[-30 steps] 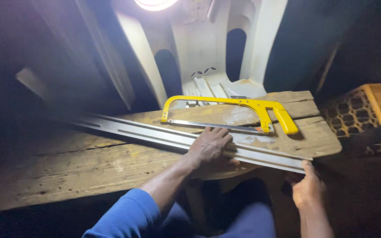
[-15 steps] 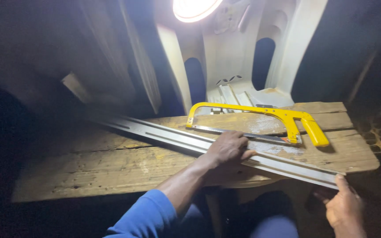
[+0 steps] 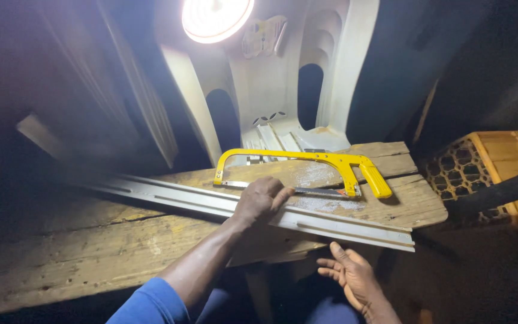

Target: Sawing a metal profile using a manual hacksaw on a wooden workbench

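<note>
You are working in a makeshift workshop, dimly lit and improvised rather than fitted out. Your bench is rough, worn planks, scarred and dusted with pale filings. A yellow hacksaw lies on it beside a long metal strip. One bare lamp gives the only light; all else is dark. A white plastic chair stands behind the bench, with offcuts on its seat. A yellow crate sits to your right.
</note>
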